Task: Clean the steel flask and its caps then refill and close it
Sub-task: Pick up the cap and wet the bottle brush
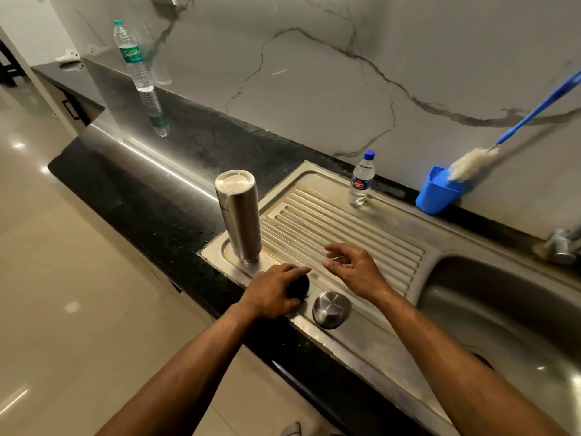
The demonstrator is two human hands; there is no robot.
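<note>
A black granite counter (176, 196) with a steel sink's ribbed drainboard (342, 228) runs below a veined marble wall. Nearest, a steel cap (330, 308) sits dome-up on the drainboard's front edge; just beside it the left hand (273, 294) curls over a black cap (298, 286), apparently gripping it. The right hand (355, 267) hovers loosely curled, holding nothing. The steel flask (239, 215) stands inverted at the drainboard's corner. Beyond: a small water bottle (362, 180), a blue cup (438, 191) holding a bottle brush (474, 163), and a tall water bottle (133, 56).
</note>
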